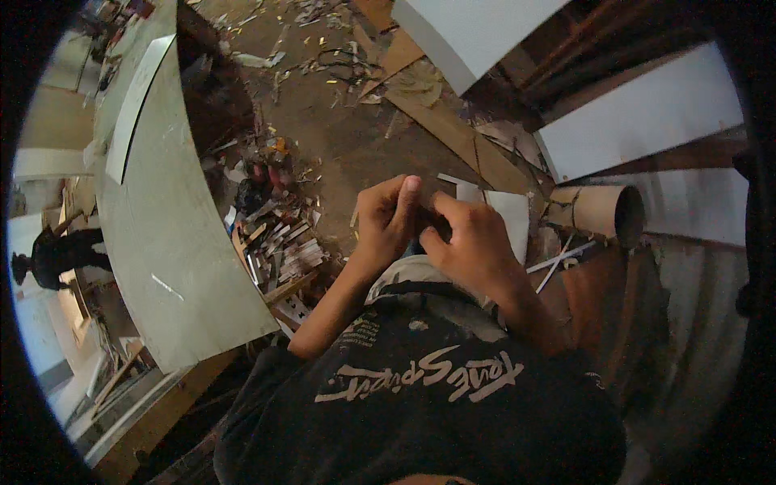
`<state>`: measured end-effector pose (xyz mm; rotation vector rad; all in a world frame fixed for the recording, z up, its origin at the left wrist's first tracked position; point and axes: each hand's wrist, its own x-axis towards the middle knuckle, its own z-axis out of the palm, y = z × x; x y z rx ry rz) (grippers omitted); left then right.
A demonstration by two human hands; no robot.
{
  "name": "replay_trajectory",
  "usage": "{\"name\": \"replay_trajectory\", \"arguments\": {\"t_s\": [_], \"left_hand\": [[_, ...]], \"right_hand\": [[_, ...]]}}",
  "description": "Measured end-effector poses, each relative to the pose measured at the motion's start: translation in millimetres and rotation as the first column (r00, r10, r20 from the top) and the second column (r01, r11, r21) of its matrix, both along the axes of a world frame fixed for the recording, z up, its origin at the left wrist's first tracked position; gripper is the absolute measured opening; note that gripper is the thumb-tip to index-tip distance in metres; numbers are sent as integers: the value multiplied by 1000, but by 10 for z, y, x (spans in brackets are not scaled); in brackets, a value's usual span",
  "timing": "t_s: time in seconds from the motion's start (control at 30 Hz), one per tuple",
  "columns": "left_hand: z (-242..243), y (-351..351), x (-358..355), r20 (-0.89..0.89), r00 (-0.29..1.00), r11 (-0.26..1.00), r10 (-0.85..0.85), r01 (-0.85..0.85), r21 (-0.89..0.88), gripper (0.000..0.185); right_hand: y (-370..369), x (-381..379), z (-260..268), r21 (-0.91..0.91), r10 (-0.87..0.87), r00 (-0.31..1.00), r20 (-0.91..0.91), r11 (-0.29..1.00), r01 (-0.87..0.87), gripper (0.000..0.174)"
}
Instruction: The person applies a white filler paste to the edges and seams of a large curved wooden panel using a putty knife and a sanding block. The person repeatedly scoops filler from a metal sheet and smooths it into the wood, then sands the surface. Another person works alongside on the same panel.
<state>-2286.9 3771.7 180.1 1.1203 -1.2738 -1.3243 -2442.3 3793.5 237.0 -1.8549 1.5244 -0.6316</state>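
Observation:
In front of my waist, my left hand (388, 212) is curled with the thumb lying along the bent index finger. Close beside it is my right hand (474, 237), its fingers bent toward the left hand and its thumb apart from them. The space between the two hands is dark, and I cannot tell whether something small is held there. Beneath the hands are light trousers (403, 273) and a black T-shirt (424, 339) with pale printing. Past the right hand stands a white panel (514, 212), partly hidden by that hand.
A pale-topped table (176, 242) on the left bears a long white strip (136, 115). Offcuts (291, 245) are heaped beside it on the littered floor (303, 121). To the right are a cardboard tube (588, 209) and white boards (642, 115). A person (66, 257) in dark clothes is far left.

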Motion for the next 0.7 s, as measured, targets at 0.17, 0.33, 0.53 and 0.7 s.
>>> {"name": "replay_trajectory", "arguments": {"t_s": [0.17, 0.33, 0.53, 0.7], "left_hand": [[-61, -517, 291, 179, 980, 995, 90, -96, 21, 53], [-200, -1232, 574, 138, 986, 966, 93, -123, 228, 62], [-259, -2224, 868, -29, 995, 945, 97, -83, 317, 63], [-116, -2928, 1104, -139, 977, 958, 160, -120, 259, 63]], "right_hand": [[-444, 412, -358, -142, 104, 994, -34, 984, -108, 19], [-1264, 493, -651, -201, 282, 959, 23, 941, -272, 24], [-2538, 651, -623, -206, 510, 858, 63, 848, -489, 25], [-3417, 914, -517, -226, 631, 759, 159, 772, -594, 30]]}}
